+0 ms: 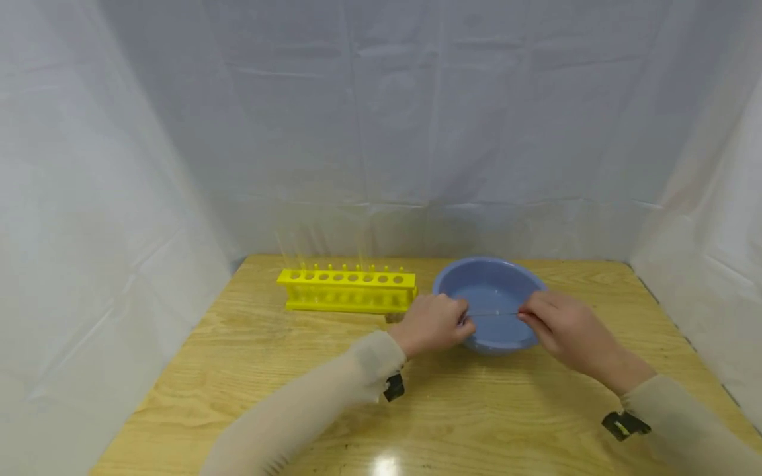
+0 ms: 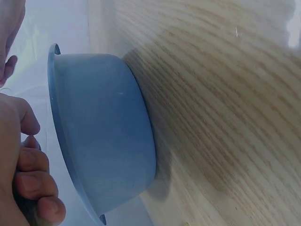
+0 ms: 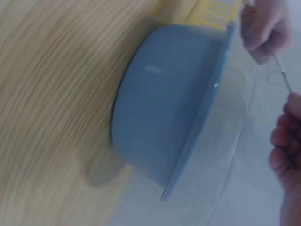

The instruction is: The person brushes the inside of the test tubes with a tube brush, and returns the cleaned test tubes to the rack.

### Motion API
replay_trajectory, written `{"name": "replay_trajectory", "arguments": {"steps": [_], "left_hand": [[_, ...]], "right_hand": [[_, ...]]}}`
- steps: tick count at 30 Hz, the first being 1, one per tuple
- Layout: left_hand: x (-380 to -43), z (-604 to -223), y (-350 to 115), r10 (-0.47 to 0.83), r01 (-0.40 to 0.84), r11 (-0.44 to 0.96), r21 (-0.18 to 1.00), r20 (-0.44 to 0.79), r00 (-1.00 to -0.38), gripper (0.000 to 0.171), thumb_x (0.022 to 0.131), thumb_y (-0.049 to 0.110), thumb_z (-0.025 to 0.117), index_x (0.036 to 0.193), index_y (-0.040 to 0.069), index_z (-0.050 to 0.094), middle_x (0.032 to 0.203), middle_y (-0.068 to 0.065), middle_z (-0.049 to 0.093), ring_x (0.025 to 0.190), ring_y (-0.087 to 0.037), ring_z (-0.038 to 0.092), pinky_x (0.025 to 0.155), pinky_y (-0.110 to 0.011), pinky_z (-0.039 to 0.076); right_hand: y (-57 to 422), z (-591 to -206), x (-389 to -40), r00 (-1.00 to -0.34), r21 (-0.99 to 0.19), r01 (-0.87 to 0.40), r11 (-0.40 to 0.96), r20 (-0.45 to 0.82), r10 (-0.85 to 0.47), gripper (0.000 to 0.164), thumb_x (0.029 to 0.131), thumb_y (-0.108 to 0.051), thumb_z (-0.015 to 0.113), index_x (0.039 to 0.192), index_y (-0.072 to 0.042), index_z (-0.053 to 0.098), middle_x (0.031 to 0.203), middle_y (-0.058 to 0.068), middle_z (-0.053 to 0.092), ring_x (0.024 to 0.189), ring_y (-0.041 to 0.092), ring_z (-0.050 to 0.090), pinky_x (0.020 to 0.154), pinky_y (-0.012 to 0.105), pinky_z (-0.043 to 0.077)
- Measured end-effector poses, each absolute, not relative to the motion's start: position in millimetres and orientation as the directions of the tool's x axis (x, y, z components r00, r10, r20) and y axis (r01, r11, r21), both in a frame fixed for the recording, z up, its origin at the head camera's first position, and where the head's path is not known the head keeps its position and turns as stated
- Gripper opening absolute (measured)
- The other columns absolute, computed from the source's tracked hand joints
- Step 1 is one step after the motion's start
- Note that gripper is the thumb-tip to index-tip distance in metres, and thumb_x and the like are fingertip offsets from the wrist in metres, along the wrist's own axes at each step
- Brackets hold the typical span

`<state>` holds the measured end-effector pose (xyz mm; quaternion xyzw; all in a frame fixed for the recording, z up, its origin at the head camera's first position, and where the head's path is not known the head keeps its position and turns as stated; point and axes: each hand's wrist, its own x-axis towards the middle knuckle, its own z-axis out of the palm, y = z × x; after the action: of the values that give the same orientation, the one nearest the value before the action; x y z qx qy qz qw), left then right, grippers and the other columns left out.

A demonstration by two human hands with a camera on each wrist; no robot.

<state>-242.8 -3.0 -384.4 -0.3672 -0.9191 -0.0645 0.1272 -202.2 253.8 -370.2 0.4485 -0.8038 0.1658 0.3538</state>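
Note:
My left hand [image 1: 431, 322] is curled around what looks like a test tube brush; its brownish end [image 1: 393, 318] pokes out on the wrist side. From there a thin twisted wire handle [image 1: 491, 313] stretches across to my right hand [image 1: 571, 327], whose thumb and fingers pinch it. A small wire loop [image 3: 276, 77] shows between the hands in the right wrist view. Below the wire stands a round blue basin [image 1: 500, 345], with both hands at its near rim, one on each side. Most of the brush head is hidden in the left palm.
A yellow test tube rack [image 1: 351, 281] stands left of the basin, with a few clear tubes [image 1: 362, 248] faintly visible in it. The wooden table [image 1: 286, 370] is enclosed by white sheeting [image 1: 393, 132] at the back and sides.

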Motion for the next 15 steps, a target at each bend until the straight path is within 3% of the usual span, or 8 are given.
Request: {"name": "replay_trajectory", "arguments": {"steps": [4, 7, 9, 11, 15], "left_hand": [[-240.2, -383.8, -2.1, 0.664, 0.678, 0.733, -0.055, 0.279, -0.694, 0.028, 0.095, 0.039, 0.055, 0.073, 0.023, 0.049, 0.056, 0.010, 0.046, 0.046, -0.006, 0.042, 0.041, -0.025, 0.033], [-237.7, -383.2, -1.2, 0.669, 0.671, 0.735, -0.100, 0.270, -0.692, 0.027, 0.096, 0.040, 0.054, 0.076, 0.022, 0.050, 0.057, 0.010, 0.046, 0.046, -0.006, 0.041, 0.039, -0.024, 0.032], [-236.3, -383.1, -0.4, 0.674, 0.670, 0.732, -0.124, 0.276, -0.685, 0.027, 0.097, 0.041, 0.054, 0.078, 0.022, 0.051, 0.057, 0.010, 0.046, 0.045, -0.006, 0.040, 0.038, -0.024, 0.031], [-235.6, -383.5, 0.5, 0.679, 0.669, 0.728, -0.151, 0.296, -0.672, 0.027, 0.097, 0.041, 0.053, 0.078, 0.022, 0.051, 0.057, 0.010, 0.045, 0.045, -0.006, 0.039, 0.038, -0.024, 0.031], [-235.2, -384.1, 1.4, 0.680, 0.670, 0.725, -0.162, 0.322, -0.658, 0.027, 0.096, 0.041, 0.054, 0.076, 0.022, 0.050, 0.056, 0.010, 0.045, 0.044, -0.006, 0.040, 0.037, -0.024, 0.031]], "right_hand": [[256.3, -364.3, -198.8, -0.670, -0.360, -0.733, 0.577, 0.524, -0.525, 0.010, 0.099, -0.018, 0.064, 0.089, -0.017, 0.065, 0.073, -0.007, 0.059, 0.060, 0.000, 0.046, 0.055, 0.021, 0.041], [259.3, -358.1, -201.0, -0.836, -0.644, -0.533, 0.550, 0.299, -0.460, 0.012, 0.098, -0.016, 0.065, 0.087, -0.011, 0.065, 0.066, -0.003, 0.054, 0.054, 0.009, 0.046, 0.053, 0.027, 0.042], [261.9, -355.5, -204.1, -0.885, -0.784, -0.383, 0.488, 0.160, -0.438, 0.022, 0.100, -0.020, 0.063, 0.086, -0.002, 0.063, 0.063, -0.001, 0.050, 0.053, 0.016, 0.046, 0.055, 0.031, 0.044], [264.6, -354.6, -207.3, -0.893, -0.886, -0.248, 0.393, 0.052, -0.446, 0.029, 0.101, -0.020, 0.061, 0.086, 0.005, 0.059, 0.062, 0.000, 0.048, 0.053, 0.020, 0.045, 0.056, 0.034, 0.043], [267.5, -356.7, -210.6, -0.875, -0.957, -0.092, 0.276, -0.055, -0.481, 0.031, 0.102, -0.018, 0.058, 0.086, 0.009, 0.055, 0.064, -0.001, 0.050, 0.055, 0.016, 0.044, 0.055, 0.036, 0.040]]}}
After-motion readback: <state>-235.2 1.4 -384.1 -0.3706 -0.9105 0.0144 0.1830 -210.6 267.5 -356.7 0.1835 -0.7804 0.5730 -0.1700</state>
